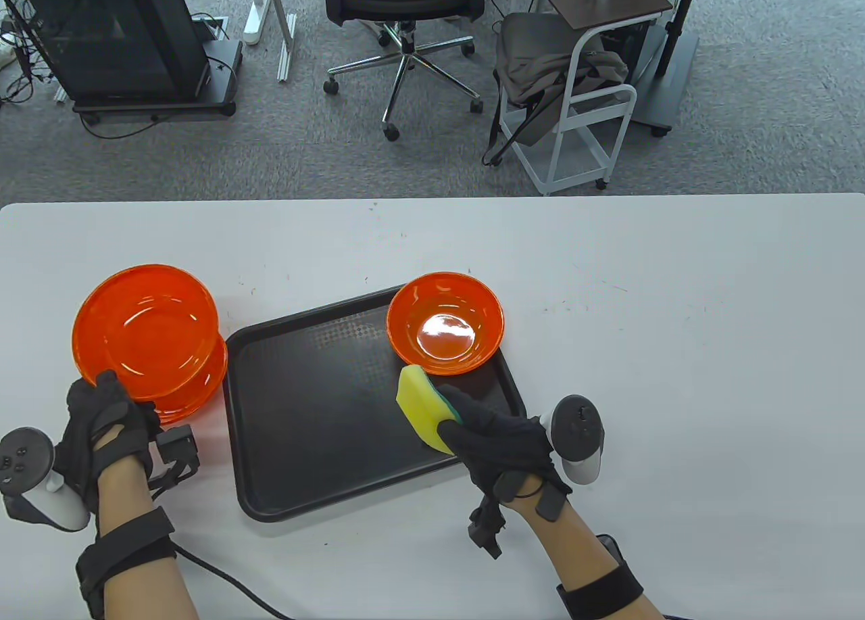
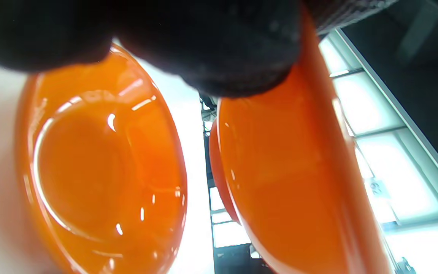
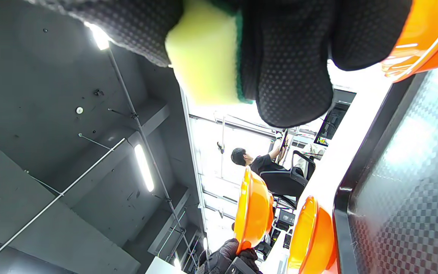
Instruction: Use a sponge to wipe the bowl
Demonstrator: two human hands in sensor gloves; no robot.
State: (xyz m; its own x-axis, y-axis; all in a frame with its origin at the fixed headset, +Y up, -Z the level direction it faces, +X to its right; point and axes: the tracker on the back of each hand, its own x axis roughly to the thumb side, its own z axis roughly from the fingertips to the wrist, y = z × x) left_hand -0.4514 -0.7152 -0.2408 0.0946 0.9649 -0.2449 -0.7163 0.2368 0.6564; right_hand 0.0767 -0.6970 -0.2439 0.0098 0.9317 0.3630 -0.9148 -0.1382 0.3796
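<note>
An orange bowl (image 1: pixel 446 332) sits on the far right corner of a black tray (image 1: pixel 317 403). My right hand (image 1: pixel 446 410) grips a yellow sponge with a green back (image 1: pixel 420 407) just above the tray, close to that bowl's near rim. The right wrist view shows the sponge (image 3: pixel 203 57) between my fingers, with the bowl's rim (image 3: pixel 420 38) beside them. My left hand (image 1: pixel 108 393) grips the near rim of the top orange bowl (image 1: pixel 149 322) and holds it raised off the bowl stack (image 1: pixel 203 390). The left wrist view shows the held bowl (image 2: pixel 287 182) apart from the bowl below it (image 2: pixel 101 171).
The white table (image 1: pixel 676 349) ends at a far edge, with grey carpet beyond. An office chair (image 1: pixel 405 32) and a white cart (image 1: pixel 581 106) stand behind it. Cables trail from my wrists at the near edge.
</note>
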